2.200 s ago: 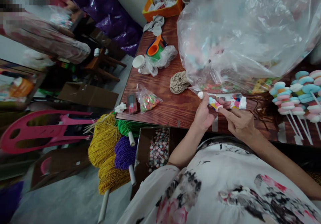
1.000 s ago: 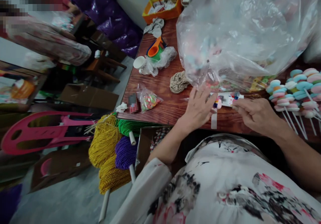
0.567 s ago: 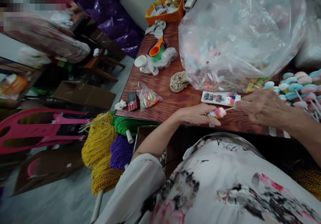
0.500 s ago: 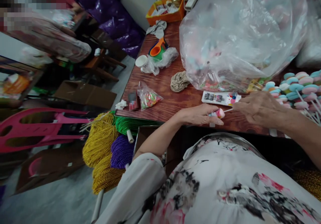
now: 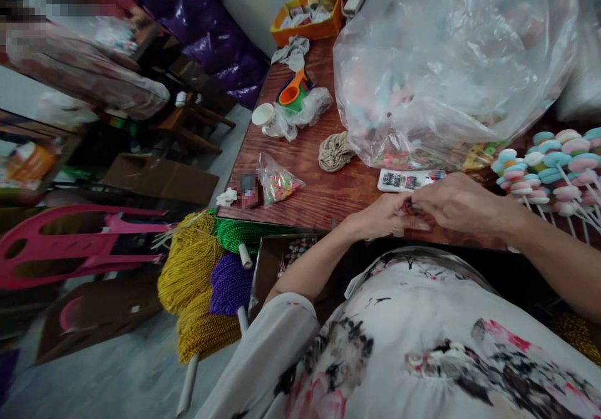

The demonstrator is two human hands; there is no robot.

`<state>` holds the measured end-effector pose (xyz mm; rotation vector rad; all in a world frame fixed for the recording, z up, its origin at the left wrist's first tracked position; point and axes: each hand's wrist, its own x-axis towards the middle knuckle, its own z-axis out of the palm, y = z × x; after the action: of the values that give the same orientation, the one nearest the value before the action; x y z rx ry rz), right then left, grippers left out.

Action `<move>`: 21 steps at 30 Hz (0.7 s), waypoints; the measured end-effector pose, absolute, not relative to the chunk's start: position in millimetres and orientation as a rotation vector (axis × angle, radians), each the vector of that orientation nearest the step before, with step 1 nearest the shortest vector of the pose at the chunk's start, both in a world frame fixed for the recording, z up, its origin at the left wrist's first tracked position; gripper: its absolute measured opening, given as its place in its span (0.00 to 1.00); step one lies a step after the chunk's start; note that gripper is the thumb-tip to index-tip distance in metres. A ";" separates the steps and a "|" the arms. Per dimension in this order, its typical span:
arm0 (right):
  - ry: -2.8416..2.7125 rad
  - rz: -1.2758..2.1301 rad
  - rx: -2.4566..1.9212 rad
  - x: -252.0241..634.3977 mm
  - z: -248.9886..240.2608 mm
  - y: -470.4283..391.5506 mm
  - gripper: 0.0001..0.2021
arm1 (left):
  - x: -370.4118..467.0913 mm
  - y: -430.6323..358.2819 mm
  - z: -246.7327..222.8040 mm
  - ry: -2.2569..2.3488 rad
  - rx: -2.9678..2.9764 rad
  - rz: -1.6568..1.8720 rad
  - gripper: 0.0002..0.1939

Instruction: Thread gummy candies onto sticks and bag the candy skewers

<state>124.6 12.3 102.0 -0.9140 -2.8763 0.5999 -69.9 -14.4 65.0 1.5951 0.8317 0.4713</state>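
Observation:
My left hand is closed at the table's front edge, thumb and fingers pinched together. My right hand meets it fingertip to fingertip, its own fingers curled and pinching. Whatever lies between them is almost wholly hidden; only a dark reddish bit shows. Half a second ago a small pastel piece on a white stick was there. Just beyond the hands lies a flat white printed packet, partly covered by my right hand. To the right is a pile of pastel disc lollipop shapes on white sticks.
A big clear plastic bag of pastel pieces fills the table's back. Left of it lie a beige cloth bundle, a small bag of colourful bits, a white cup and an orange tape dispenser. Cord spools stand beside the table.
My right hand has moved left onto my left fingertips, and the pastel piece and its white stick are now hidden. The white packet is more covered.

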 end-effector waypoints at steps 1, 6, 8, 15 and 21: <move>-2.747 0.637 -0.876 128.0 99.5 14.9 0.12 | -72.2 -14.3 66.3 0.856 1.485 0.499 0.20; -2.462 0.656 -0.754 143.0 94.8 25.4 0.13 | -85.7 -15.6 77.1 0.728 1.071 0.453 0.27; -2.469 0.644 -0.766 144.9 96.3 29.0 0.14 | -88.8 -15.7 77.5 0.704 0.988 0.448 0.28; -2.507 0.666 -0.701 135.2 87.9 34.1 0.13 | -80.5 -21.4 59.4 0.879 0.803 0.564 0.26; -1.883 0.930 -1.067 115.7 59.8 4.2 0.10 | -51.0 -32.0 38.2 1.059 0.728 1.040 0.22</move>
<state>115.7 4.2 59.8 -1.0668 -1.8830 0.9301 -51.0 -32.0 38.2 0.7276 1.0587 1.0395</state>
